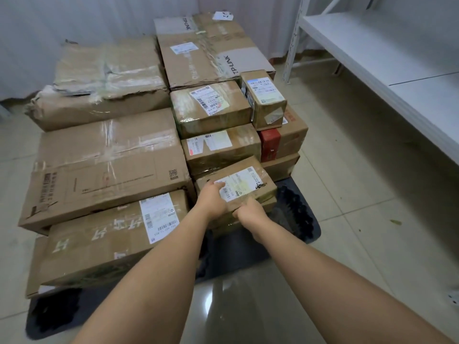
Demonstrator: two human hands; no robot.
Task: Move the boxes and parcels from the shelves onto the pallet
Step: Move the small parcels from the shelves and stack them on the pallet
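**Q:** Parcel [238, 186] first — how did the fingers sit on it?

**A:** Left hand [211, 198] lay on its top near the 9 o'clock edge, fingertips bent onto the white label [239, 183]. Right hand [249, 212] gripped the near edge at about 6 o'clock, fingers curled under the rim. Both hands held that one parcel.

**Q:** And where was the parcel?

**A:** At the near right corner of the stack, resting on a lower box [248, 219] whose edge showed beneath it, over the dark pallet [298, 214]. It sat slightly skewed to the boxes behind.

**Q:** What lay around it?

**A:** At 12 o'clock from it, a labelled box [219, 148], then another taped one [211, 106] beyond. At 1 o'clock, a box with a red patch [282, 142] carried a small upright box [264, 98]. At 9 o'clock, a long box [116, 234] with a barcode label, and a larger flat box [106, 165] behind that. Far back at 12 stood a TP-LINK box [211, 48]; at 11, a crumpled, tape-wrapped box [104, 83].

**Q:** Beyond the stack?

**A:** White shelves [387, 53] stood at 2 o'clock, well apart from the pallet, on a tiled floor [360, 194].
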